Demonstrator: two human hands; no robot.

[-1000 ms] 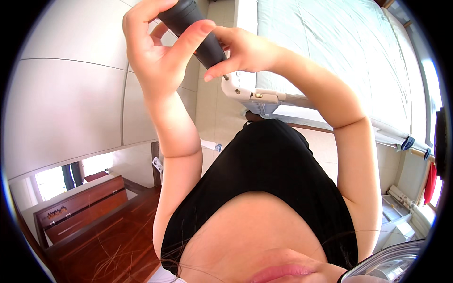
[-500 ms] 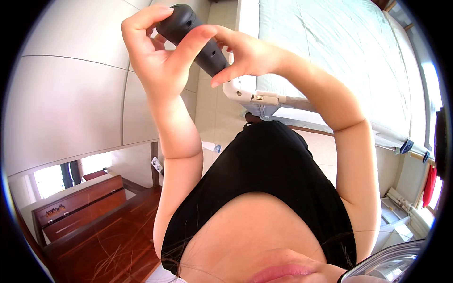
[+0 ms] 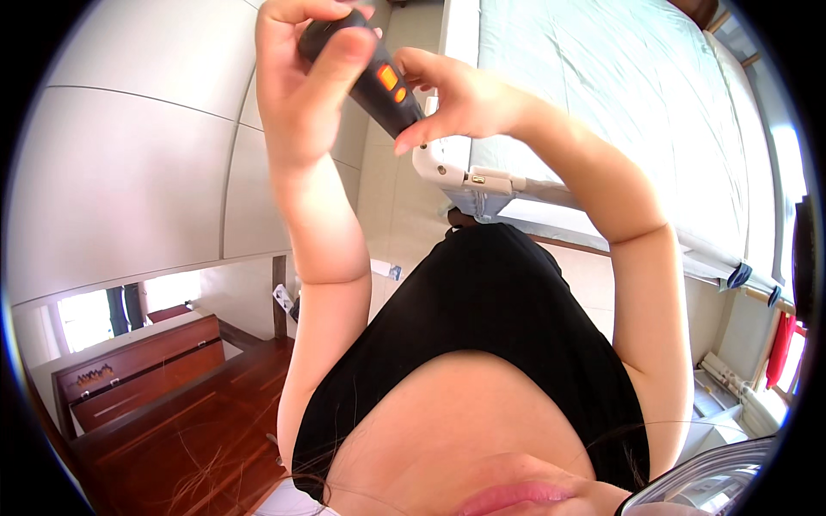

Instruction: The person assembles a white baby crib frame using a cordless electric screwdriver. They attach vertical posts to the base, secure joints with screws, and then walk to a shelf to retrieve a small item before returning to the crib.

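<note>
A black, tapered handheld device (image 3: 372, 93) with two orange buttons is held up at the top of the view, slanting from upper left down to the right. Its exact kind does not show. Around its thick upper end my left hand (image 3: 301, 95) is closed, the thumb lying across the near side. My right hand (image 3: 456, 99) grips the narrower lower end, with the thumb beneath and the fingers behind, partly hidden by the device. The buttons face me, between the two hands.
Behind my right forearm stands a bed (image 3: 585, 95) with a pale green sheet and a white corner rail (image 3: 439, 168). Large pale cabinet panels (image 3: 129, 172) fill the left side. Dark red-brown wooden furniture (image 3: 189, 430) sits at lower left.
The device has been rolled so that its orange buttons now show. My left hand has shifted a little to the right; my right hand has barely moved.
</note>
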